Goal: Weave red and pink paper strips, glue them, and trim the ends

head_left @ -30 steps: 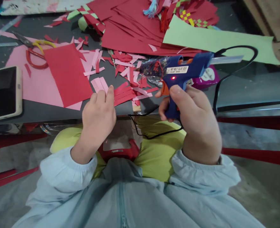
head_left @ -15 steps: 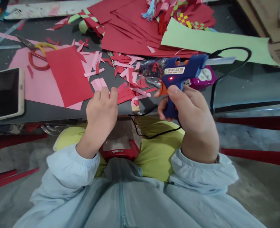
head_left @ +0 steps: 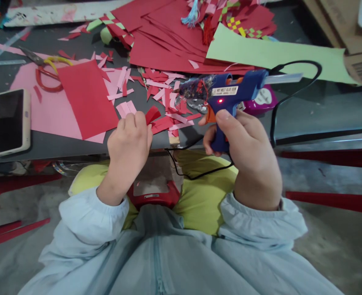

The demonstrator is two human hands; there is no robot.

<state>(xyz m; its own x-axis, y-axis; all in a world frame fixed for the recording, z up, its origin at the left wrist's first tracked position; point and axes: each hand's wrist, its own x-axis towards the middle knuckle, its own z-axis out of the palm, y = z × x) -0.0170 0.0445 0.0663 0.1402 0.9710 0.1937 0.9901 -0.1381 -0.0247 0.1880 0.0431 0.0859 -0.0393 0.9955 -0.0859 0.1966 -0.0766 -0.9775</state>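
Observation:
My right hand (head_left: 245, 137) is wrapped round the handle of a blue hot glue gun (head_left: 219, 92), fingers at its orange trigger. The gun's red light glows, its dark, grimy nozzle points left, and a clear glue stick (head_left: 283, 78) sticks out of the back. At the table's front edge my left hand (head_left: 130, 137) is closed, pinching a red paper strip (head_left: 152, 114) that rises from its fingertips. More red strips (head_left: 162, 124) lie just to the right of that hand. Red and pink paper scraps (head_left: 158, 84) are scattered beyond both hands.
On the left lie a phone (head_left: 10, 122), scissors (head_left: 47, 71), a red sheet (head_left: 87, 98) and a pink sheet (head_left: 42, 110). Stacked red paper (head_left: 171, 37) and a green sheet (head_left: 279, 53) are behind. The gun's black cord (head_left: 274, 119) loops right; a cardboard box (head_left: 360, 61) stands far right.
My left hand has lifted one end of a red strip off the table and now pinches it. My right hand holds the glue gun in nearly the same place.

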